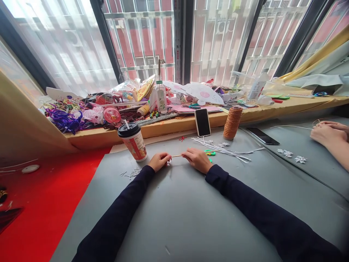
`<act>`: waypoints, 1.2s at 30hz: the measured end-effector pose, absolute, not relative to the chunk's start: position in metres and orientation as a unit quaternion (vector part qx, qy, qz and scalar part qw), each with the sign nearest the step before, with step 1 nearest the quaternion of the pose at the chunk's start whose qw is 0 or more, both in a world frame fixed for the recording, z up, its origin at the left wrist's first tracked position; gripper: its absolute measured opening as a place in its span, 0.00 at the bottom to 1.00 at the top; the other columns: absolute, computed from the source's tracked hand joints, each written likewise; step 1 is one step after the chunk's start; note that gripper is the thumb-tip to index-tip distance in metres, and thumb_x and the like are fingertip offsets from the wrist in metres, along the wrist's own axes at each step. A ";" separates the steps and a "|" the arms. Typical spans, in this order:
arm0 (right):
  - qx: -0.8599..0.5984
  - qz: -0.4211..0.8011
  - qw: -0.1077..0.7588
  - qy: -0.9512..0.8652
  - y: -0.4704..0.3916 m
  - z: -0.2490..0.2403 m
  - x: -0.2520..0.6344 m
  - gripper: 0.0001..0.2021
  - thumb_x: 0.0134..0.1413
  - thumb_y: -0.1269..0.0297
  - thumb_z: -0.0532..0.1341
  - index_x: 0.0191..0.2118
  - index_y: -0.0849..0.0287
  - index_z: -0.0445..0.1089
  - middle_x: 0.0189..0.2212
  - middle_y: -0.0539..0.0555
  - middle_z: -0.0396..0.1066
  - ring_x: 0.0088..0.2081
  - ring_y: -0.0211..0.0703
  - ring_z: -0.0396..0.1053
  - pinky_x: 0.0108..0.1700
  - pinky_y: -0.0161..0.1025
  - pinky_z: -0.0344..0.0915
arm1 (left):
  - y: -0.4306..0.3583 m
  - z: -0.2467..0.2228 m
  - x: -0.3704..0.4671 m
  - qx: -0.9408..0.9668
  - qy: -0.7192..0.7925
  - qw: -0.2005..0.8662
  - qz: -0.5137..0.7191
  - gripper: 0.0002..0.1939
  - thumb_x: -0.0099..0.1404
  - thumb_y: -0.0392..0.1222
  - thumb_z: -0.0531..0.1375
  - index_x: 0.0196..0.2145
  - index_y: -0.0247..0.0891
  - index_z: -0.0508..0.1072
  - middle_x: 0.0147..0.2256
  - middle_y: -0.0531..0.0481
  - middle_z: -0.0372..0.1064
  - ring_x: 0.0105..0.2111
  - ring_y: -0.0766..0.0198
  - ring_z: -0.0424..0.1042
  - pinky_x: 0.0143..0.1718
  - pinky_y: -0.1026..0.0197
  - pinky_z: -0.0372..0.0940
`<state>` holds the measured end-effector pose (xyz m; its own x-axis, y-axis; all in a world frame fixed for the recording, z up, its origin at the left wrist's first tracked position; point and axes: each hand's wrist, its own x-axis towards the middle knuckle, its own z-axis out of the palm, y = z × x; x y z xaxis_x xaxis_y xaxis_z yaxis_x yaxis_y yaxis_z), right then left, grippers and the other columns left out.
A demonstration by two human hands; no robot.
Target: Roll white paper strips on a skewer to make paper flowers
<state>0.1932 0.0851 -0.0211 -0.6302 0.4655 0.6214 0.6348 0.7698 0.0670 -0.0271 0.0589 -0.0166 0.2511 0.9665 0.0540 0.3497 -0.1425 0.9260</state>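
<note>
My left hand (pixel 160 162) is closed in a pinch on a small white knotted cord piece (pixel 168 163), mostly hidden by the fingers. From it a thin pale cord (pixel 176 156) runs straight across to my right hand (pixel 198 160), whose fingers are pinched on it. Green-handled scissors (pixel 211 153) lie just beyond the right hand, partly covered. Behind them a bundle of white cords (pixel 234 151) is spread on the grey table (pixel 174 214). Short white cord scraps (pixel 133 173) lie left of my left forearm.
A lidded paper cup (pixel 136 142) stands left, near my left hand. A propped phone (pixel 203 123) and an orange-brown thread spool (pixel 233 123) stand at the back. Right are another phone (pixel 263 136), white knotted flowers (pixel 300 159) and another person's hands (pixel 328 131). Craft supplies crowd the windowsill (pixel 174 125).
</note>
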 end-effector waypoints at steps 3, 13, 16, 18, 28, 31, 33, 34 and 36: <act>-0.298 -0.138 0.300 -0.896 0.086 -0.021 0.193 0.12 0.58 0.63 0.48 0.38 0.56 0.67 0.28 0.52 0.64 0.32 0.37 0.58 0.33 0.35 0.50 | 0.056 -0.016 -0.026 0.674 0.491 0.420 0.357 0.17 0.55 0.52 0.54 0.26 0.33 0.68 0.19 0.56 0.60 0.18 0.73 0.59 0.21 0.68 0.55; -0.293 -0.134 0.306 -0.896 0.086 -0.019 0.194 0.11 0.58 0.64 0.48 0.38 0.56 0.67 0.28 0.53 0.64 0.32 0.39 0.58 0.34 0.35 0.51 | 0.059 -0.017 -0.027 0.661 0.487 0.453 0.348 0.19 0.55 0.54 0.53 0.28 0.33 0.68 0.20 0.55 0.62 0.18 0.73 0.60 0.20 0.68 0.54; -0.293 -0.135 0.303 -0.897 0.085 -0.018 0.194 0.12 0.58 0.64 0.48 0.38 0.56 0.67 0.28 0.53 0.64 0.32 0.39 0.57 0.34 0.35 0.51 | 0.061 -0.020 -0.028 0.662 0.486 0.454 0.346 0.21 0.56 0.55 0.51 0.29 0.31 0.69 0.20 0.53 0.63 0.17 0.73 0.58 0.19 0.69 0.52; -0.291 -0.138 0.303 -0.897 0.084 -0.017 0.194 0.12 0.58 0.64 0.48 0.38 0.56 0.67 0.28 0.53 0.64 0.32 0.39 0.57 0.34 0.35 0.51 | 0.061 -0.020 -0.028 0.669 0.488 0.440 0.348 0.22 0.57 0.55 0.50 0.29 0.31 0.70 0.20 0.53 0.63 0.17 0.74 0.58 0.20 0.68 0.52; -0.304 -0.129 0.311 -0.891 0.084 -0.018 0.194 0.12 0.58 0.64 0.48 0.37 0.57 0.68 0.28 0.53 0.64 0.33 0.39 0.58 0.34 0.35 0.51 | 0.055 -0.018 -0.019 0.692 0.502 0.369 0.365 0.22 0.59 0.54 0.46 0.27 0.33 0.69 0.16 0.56 0.59 0.16 0.72 0.57 0.20 0.68 0.52; -0.306 -0.126 0.312 -0.891 0.084 -0.018 0.194 0.12 0.58 0.64 0.48 0.37 0.57 0.68 0.28 0.53 0.64 0.33 0.39 0.58 0.34 0.35 0.51 | 0.055 -0.019 -0.020 0.693 0.500 0.373 0.361 0.21 0.60 0.54 0.46 0.28 0.33 0.69 0.17 0.56 0.59 0.16 0.72 0.57 0.21 0.68 0.53; -0.308 -0.127 0.311 -0.890 0.084 -0.018 0.194 0.11 0.58 0.64 0.48 0.37 0.56 0.68 0.28 0.53 0.64 0.33 0.38 0.58 0.34 0.35 0.51 | 0.056 -0.020 -0.021 0.698 0.503 0.363 0.358 0.21 0.60 0.53 0.46 0.28 0.34 0.69 0.17 0.56 0.58 0.16 0.72 0.57 0.21 0.68 0.53; -0.307 -0.127 0.309 -0.891 0.084 -0.018 0.194 0.11 0.58 0.64 0.48 0.37 0.56 0.68 0.28 0.52 0.64 0.32 0.38 0.58 0.34 0.35 0.51 | 0.057 -0.021 -0.021 0.702 0.507 0.354 0.355 0.21 0.60 0.53 0.46 0.28 0.34 0.69 0.16 0.56 0.57 0.16 0.72 0.57 0.21 0.68 0.54; -0.306 -0.126 0.308 -0.892 0.084 -0.018 0.194 0.11 0.58 0.64 0.48 0.36 0.57 0.68 0.28 0.53 0.64 0.32 0.38 0.58 0.34 0.35 0.51 | 0.057 -0.022 -0.022 0.709 0.517 0.331 0.349 0.20 0.60 0.53 0.46 0.27 0.35 0.68 0.16 0.56 0.57 0.16 0.71 0.57 0.22 0.68 0.53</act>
<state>0.1937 0.0838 -0.0181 -0.6224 0.4683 0.6272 0.6238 0.7808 0.0360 -0.0215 0.0572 -0.0219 0.2234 0.9627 0.1525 0.5019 -0.2477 0.8287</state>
